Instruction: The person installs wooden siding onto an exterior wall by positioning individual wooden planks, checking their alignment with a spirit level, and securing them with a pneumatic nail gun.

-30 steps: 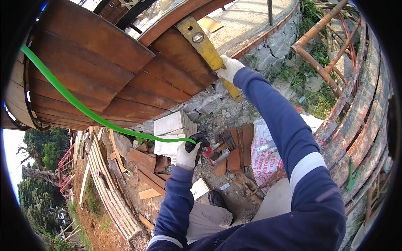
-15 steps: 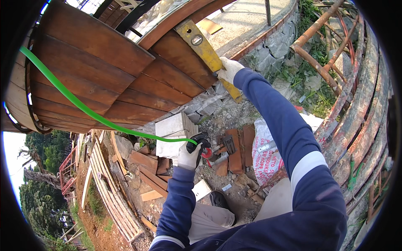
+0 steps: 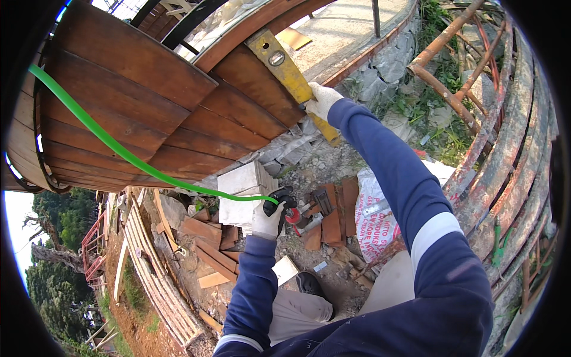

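Note:
My right hand (image 3: 324,100), in a white glove, grips a yellow spirit level (image 3: 292,77) near its lower part. The level stands slanted against the curved wall of brown wooden boards (image 3: 244,77), its upper end near the top rail. Lower down, my gloved left hand (image 3: 265,222) is closed around a black and red hand tool (image 3: 285,205), whose kind I cannot make out. A bright green hose (image 3: 119,146) runs from the left edge across the boards and ends at this tool.
A stack of pale tiles (image 3: 238,205) stands beyond my left hand. Cut boards (image 3: 214,256) and rubble lie around my feet. A white sack with red print (image 3: 373,220) lies to the right, near rusty pipes (image 3: 505,190) and a metal frame (image 3: 446,89).
The view has shifted slightly. Both hands keep their hold on the level and the tool, with hardly any movement against the wall.

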Demonstrator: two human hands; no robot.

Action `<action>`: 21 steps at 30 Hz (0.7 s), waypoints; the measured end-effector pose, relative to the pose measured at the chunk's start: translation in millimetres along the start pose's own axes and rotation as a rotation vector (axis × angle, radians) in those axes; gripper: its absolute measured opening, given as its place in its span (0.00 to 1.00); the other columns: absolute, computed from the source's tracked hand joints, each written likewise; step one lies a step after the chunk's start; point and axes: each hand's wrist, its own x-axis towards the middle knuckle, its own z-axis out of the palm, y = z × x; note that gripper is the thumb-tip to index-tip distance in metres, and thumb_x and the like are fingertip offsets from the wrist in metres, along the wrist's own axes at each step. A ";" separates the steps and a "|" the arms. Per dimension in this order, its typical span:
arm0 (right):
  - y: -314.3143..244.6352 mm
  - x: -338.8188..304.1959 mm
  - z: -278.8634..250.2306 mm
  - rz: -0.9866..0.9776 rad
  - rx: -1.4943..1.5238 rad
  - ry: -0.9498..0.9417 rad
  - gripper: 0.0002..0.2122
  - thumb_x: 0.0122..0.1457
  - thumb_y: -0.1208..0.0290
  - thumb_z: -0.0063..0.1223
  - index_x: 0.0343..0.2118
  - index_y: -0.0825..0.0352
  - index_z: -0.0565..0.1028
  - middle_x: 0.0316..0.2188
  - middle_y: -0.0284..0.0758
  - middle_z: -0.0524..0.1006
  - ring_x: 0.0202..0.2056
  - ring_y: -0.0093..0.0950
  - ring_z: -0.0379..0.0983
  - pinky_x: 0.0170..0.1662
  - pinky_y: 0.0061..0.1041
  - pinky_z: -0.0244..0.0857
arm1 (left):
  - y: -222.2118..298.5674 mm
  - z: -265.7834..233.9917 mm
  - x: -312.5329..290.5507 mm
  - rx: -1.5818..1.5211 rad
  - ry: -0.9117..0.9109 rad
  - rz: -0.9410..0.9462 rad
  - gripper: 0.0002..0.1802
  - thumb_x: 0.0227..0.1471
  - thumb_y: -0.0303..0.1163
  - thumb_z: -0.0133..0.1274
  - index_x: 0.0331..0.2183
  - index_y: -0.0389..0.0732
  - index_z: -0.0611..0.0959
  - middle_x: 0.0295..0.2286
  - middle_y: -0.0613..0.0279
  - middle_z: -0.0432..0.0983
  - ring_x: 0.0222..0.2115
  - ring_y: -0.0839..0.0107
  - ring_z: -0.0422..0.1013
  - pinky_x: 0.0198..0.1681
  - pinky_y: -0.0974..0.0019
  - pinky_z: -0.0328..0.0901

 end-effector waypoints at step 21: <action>2.0 -3.9 2.5 -0.023 0.007 0.081 0.18 0.56 0.73 0.60 0.50 0.65 0.71 0.40 0.47 0.80 0.44 0.46 0.78 0.48 0.37 0.71 | 30.2 10.5 0.3 -0.101 -0.036 -0.114 0.20 0.56 0.13 0.50 0.51 0.30 0.78 0.42 0.57 0.81 0.39 0.71 0.77 0.47 0.69 0.71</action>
